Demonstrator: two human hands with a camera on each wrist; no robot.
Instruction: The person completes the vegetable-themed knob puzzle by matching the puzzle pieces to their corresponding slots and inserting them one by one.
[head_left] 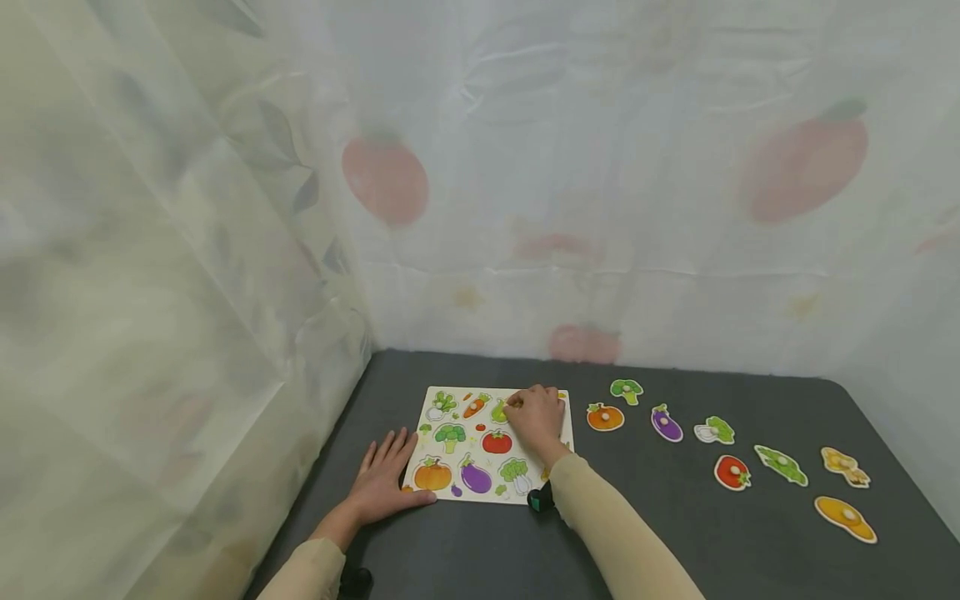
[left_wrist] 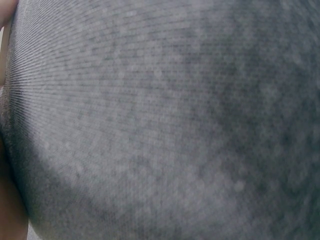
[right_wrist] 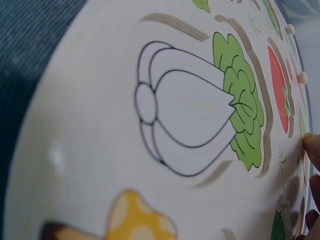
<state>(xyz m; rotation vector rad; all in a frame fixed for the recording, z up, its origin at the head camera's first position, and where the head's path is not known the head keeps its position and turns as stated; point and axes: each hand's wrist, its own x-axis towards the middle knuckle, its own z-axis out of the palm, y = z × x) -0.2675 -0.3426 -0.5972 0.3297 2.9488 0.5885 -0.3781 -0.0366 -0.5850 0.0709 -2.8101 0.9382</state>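
A white vegetable puzzle board [head_left: 480,427] lies on the dark table. On the board's upper part, my right hand [head_left: 534,417] pinches a green vegetable puzzle piece [head_left: 498,411] with thumb and fingertips; the hand hides much of it. The right wrist view shows fingertips [right_wrist: 311,145] at the far right, low over the board beyond the printed cabbage [right_wrist: 190,107]. Spread flat, my left hand [head_left: 384,479] rests at the board's left edge, its thumb along the lower left corner. A knobbed carrot piece [head_left: 476,407] and a white radish piece [head_left: 441,405] sit in the top row.
Loose knobbed pieces lie to the right: broccoli [head_left: 627,391], pumpkin [head_left: 604,417], eggplant [head_left: 666,423], cabbage [head_left: 715,430], tomato [head_left: 732,472], pea pod [head_left: 782,465], ginger [head_left: 845,467] and a yellow piece [head_left: 846,519]. Patterned curtains [head_left: 570,208] hang behind and at the left.
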